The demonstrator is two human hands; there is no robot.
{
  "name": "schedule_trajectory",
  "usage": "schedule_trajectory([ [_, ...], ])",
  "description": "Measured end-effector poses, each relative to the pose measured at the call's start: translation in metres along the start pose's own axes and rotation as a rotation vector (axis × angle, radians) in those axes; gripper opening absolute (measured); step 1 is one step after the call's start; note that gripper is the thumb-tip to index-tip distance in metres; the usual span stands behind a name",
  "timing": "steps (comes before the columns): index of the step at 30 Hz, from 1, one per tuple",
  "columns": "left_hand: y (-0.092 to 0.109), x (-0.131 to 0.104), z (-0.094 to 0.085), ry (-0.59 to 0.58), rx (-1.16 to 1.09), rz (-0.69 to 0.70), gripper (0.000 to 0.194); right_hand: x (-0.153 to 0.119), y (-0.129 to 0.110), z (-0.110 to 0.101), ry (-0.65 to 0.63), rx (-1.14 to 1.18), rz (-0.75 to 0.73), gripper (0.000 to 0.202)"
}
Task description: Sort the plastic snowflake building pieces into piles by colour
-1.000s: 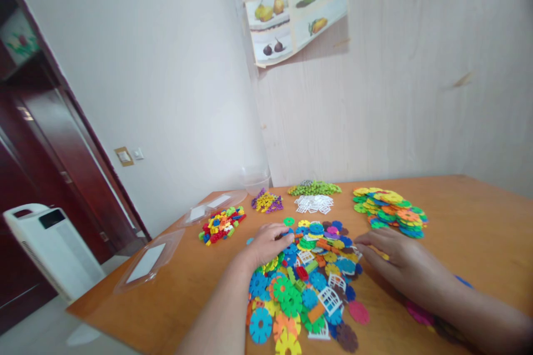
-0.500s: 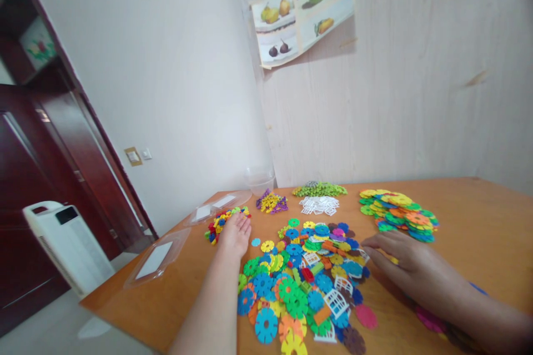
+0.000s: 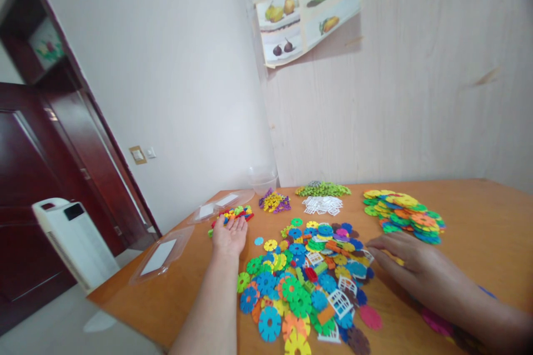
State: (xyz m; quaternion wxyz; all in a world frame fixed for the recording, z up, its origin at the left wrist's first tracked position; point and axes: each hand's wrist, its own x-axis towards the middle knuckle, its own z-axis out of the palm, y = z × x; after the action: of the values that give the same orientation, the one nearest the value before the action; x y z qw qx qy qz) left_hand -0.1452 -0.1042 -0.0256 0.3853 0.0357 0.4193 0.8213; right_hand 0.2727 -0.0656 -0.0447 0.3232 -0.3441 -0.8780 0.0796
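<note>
My left hand point(image 3: 229, 238) lies palm up, fingers spread and nothing visible in the palm. Its fingertips reach the near edge of a small pile of red, yellow, blue and green pieces point(image 3: 240, 212). Palm down, my right hand point(image 3: 400, 258) rests at the right edge of a large mixed heap of slotted plastic discs point(image 3: 300, 302). Its fingers stretch forward, their tips by a white window-shaped piece point(image 3: 367, 256); whether they touch it I cannot tell. A yellow piece point(image 3: 398, 261) shows beneath that hand. More white window pieces point(image 3: 340, 303) lie in the heap.
Sorted piles stand farther back: purple and yellow pieces point(image 3: 275, 201), white pieces point(image 3: 322, 205), green pieces point(image 3: 327, 189), and stacked discs point(image 3: 406, 216) at the right. Clear plastic lids point(image 3: 183, 238) lie along the table's left side. A clear tub point(image 3: 263, 180) stands at the wall.
My left hand has drawn slightly back toward me and turned more palm up, its fingers spreading. My right hand has stayed nearly in place by the heap. The view has shifted slightly.
</note>
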Motion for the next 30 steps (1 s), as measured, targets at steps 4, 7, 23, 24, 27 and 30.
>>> schedule_trajectory([
  [4,0.0,-0.001,-0.001,0.012,0.011,-0.002,0.052,0.0,0.0,0.0,-0.006,0.01,-0.002,0.03],
  [7,0.0,-0.001,-0.002,0.016,0.03,0.002,0.053,0.0,-0.001,0.0,0.008,0.018,-0.016,0.029],
  [23,-0.054,-0.043,0.024,-0.61,1.029,0.403,0.019,0.001,-0.006,-0.002,0.04,-0.005,-0.019,0.03],
  [24,-0.059,-0.043,0.024,-0.642,1.08,0.429,0.017,0.001,-0.006,-0.002,0.045,-0.006,-0.021,0.029],
  [27,-0.069,-0.038,0.021,-0.679,1.142,0.508,0.019,0.001,-0.005,-0.002,0.028,-0.012,-0.024,0.029],
  [30,-0.071,-0.034,0.02,-0.691,1.177,0.547,0.02,0.001,-0.005,-0.002,-0.007,-0.023,-0.016,0.029],
])
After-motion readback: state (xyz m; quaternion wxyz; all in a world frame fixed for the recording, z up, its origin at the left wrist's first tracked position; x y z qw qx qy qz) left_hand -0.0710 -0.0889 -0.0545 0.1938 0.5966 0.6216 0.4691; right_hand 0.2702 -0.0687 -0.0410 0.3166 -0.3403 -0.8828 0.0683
